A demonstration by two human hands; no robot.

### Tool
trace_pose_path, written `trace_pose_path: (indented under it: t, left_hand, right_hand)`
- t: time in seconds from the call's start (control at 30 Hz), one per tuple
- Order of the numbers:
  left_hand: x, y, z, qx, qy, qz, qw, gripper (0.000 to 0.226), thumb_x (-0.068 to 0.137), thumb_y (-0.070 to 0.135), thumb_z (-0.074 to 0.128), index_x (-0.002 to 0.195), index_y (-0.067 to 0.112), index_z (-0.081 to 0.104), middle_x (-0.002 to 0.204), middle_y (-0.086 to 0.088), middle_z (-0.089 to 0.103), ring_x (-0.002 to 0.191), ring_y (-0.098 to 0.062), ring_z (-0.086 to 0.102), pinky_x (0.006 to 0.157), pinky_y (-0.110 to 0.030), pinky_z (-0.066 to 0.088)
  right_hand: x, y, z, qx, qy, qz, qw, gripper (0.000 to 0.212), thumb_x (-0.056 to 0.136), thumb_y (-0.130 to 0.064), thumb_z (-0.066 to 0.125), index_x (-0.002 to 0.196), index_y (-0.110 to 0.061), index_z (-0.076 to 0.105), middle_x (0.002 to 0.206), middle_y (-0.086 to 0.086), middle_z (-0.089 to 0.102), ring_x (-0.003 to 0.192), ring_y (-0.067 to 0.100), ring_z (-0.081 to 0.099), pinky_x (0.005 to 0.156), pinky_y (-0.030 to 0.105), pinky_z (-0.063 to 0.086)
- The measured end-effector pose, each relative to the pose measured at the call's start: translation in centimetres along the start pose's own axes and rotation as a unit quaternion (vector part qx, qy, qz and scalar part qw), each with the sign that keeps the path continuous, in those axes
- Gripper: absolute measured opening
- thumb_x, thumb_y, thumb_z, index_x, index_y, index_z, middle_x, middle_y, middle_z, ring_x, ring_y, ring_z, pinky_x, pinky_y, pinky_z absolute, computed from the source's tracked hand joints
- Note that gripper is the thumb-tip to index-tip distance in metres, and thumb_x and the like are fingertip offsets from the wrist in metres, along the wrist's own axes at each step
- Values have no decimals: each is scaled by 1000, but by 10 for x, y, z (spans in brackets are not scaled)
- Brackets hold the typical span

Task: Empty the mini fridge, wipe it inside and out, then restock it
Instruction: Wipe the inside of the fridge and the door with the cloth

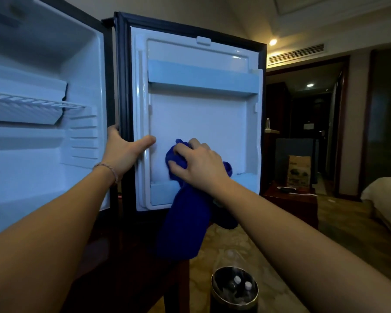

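1. I'm seeing the mini fridge (43, 154) standing open at far left; its cavity is showing a wire shelf (32, 102) and nothing on it that I can make out.
2. The left hand (122, 152) is gripping the hinge-side edge of the fridge door (201, 123): fingers are wrapping round the edge out of sight, thumb is lying across the white inner liner. A bracelet (108, 168) is sitting on that wrist.
3. The door is hanging wide open, inner face toward me, with its upper door shelf (201, 80) showing nothing on it.
4. The right hand (201, 166) is clamping a bunched blue cloth (185, 218) and pressing it against the lower middle of the door liner; the loose end is dangling below the door's bottom edge.
5. Near, lower centre, a dark bucket (234, 297) is holding two white-capped bottles (243, 282) on the patterned floor.
6. Far right: a paper bag (299, 170) is standing on a dark wooden table (291, 204), with a bed corner (382, 188) beyond it.
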State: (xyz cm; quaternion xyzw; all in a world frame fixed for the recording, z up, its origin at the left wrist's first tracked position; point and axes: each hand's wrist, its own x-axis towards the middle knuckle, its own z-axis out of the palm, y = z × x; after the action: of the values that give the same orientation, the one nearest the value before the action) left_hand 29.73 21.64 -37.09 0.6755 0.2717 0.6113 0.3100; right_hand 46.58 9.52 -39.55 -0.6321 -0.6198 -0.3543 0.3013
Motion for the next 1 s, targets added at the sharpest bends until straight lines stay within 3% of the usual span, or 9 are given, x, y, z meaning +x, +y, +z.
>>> trace_pose_path:
  t: [0.17,0.3,0.4,0.47,0.5,0.57,0.67,0.8,1.0]
  left_hand:
    - [-1,-2,-6,-22,-23,-11,999,124,60,62,81,156,17,17,151,-6,42,135,-23,45,115,-42,35]
    - [-12,6,-3,26,6,-14,1000,120,58,66,70,154,14,21,152,-6,37,138,-26,38,115,-47,32]
    - [-36,29,9,194,184,212,940,81,68,41,64,136,4,43,134,-16,45,124,-34,40,103,-45,32]
    - [-54,40,25,229,144,382,884,57,73,32,59,123,5,54,121,-14,55,113,-34,49,94,-43,35]
    - [-58,40,34,237,77,402,881,50,76,33,54,118,6,58,115,-12,59,108,-34,52,91,-43,39]
    - [-69,34,49,282,-49,345,894,42,83,41,41,104,10,60,102,-9,60,98,-33,55,82,-43,46]
    - [-84,20,61,405,-107,260,870,42,96,48,30,83,19,57,93,-5,63,91,-29,60,67,-33,40]
    - [-96,20,59,517,-121,267,804,44,106,41,23,86,22,57,93,-8,66,89,-31,64,74,-33,50]
    - [-94,12,65,521,-95,254,810,57,104,46,19,68,19,53,66,2,49,71,-26,59,58,-30,35]
  right_hand:
    - [-29,68,-33,-61,59,84,993,35,94,-49,54,115,-21,56,106,9,54,96,34,55,75,44,50]
    - [-30,82,-56,-118,93,51,987,32,93,-48,55,110,-21,55,99,7,53,88,30,55,70,43,52]
    - [-20,85,-70,-172,91,0,981,31,93,-46,57,106,-18,58,96,9,52,83,31,53,65,41,49]
    - [-15,86,-79,-190,115,-13,975,30,91,-45,58,103,-17,59,95,11,53,82,33,53,64,41,47]
    - [-12,87,-85,-196,127,-10,972,30,91,-44,59,103,-17,60,96,11,53,84,34,52,64,41,46]
    - [-8,94,-97,-214,131,2,968,30,91,-44,59,104,-17,60,99,13,54,87,35,52,67,42,43]
    - [-1,109,-113,-221,127,33,966,33,94,-46,56,109,-18,61,105,13,54,94,36,51,72,44,43]
    - [16,114,-130,-194,134,54,970,37,97,-48,53,122,-22,60,116,13,53,105,35,50,81,47,45]
    - [25,110,-122,-124,192,150,962,49,88,-56,59,128,-30,49,130,8,46,119,35,43,89,54,46]
